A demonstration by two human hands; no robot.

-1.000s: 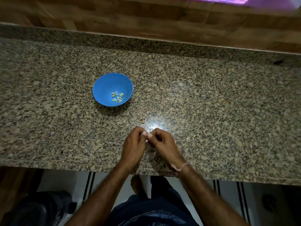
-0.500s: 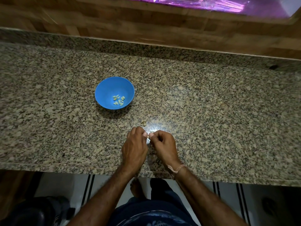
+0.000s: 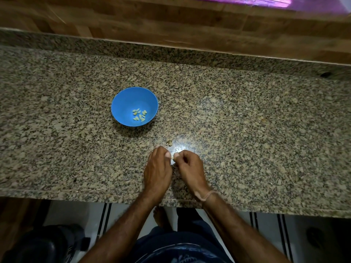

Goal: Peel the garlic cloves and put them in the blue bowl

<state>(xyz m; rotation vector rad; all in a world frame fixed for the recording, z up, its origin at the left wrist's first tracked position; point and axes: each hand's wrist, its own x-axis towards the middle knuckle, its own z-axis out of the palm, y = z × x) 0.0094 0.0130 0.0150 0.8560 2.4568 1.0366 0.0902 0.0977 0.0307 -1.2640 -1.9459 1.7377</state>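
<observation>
Garlic cloves (image 3: 139,115), about eight, in one blue bowl (image 3: 127,100); left hand (image 3: 157,172) and right hand (image 3: 190,168) pinch another clove (image 3: 172,158).

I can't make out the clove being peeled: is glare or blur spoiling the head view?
Head view: a glare patch on the counter sits right beside the garlic clove pinched between left hand and right hand, washing it out; the blue bowl is sharp; the lower corners are dark.

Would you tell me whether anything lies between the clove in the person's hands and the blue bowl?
Nothing blocks it. Only a small pale scrap lies on the counter just beyond the clove, slightly right of the line to the blue bowl.
</observation>
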